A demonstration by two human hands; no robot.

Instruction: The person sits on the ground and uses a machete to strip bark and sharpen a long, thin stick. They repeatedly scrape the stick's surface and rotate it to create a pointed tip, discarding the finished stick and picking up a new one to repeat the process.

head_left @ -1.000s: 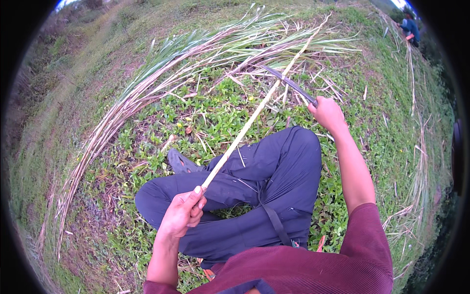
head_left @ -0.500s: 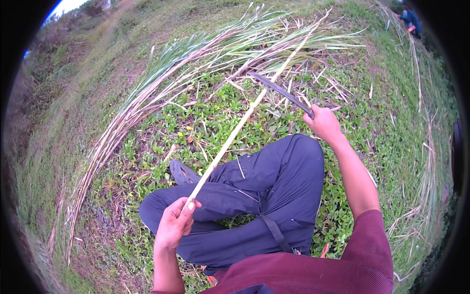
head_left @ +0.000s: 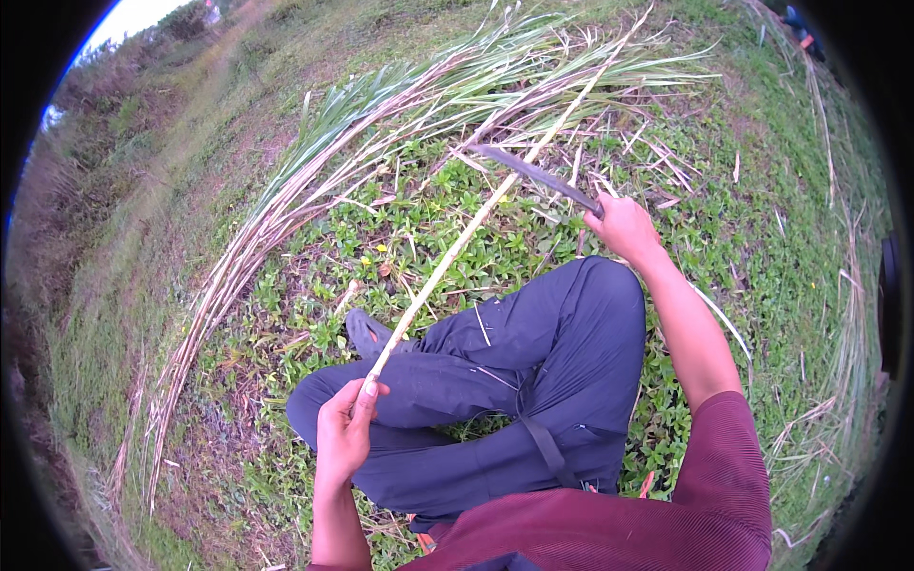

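My left hand (head_left: 347, 423) is closed around the near end of a long pale yellow stalk (head_left: 444, 264), just above my bent left knee. From there the stalk slants up and away to the right, and its far end lies over the cut stalks. In my right hand (head_left: 624, 226) is the handle of a long, dark knife (head_left: 543, 178) with a narrow, slightly curved blade. The blade points left and crosses the stalk about midway along it. Whether the edge touches the stalk I cannot tell.
A long heap of cut stalks with green leaves (head_left: 381, 133) curves from far right to near left. Short peelings (head_left: 666, 164) litter the low green plants. My crossed legs in dark trousers (head_left: 571, 333) are under the stalk. More dry stalks (head_left: 843, 314) lie right; part of a person (head_left: 805, 40) shows far right.
The knife blade has shifted slightly left across the stalk, with my right hand following. My left hand keeps its hold on the near end. The whole view has turned a little.
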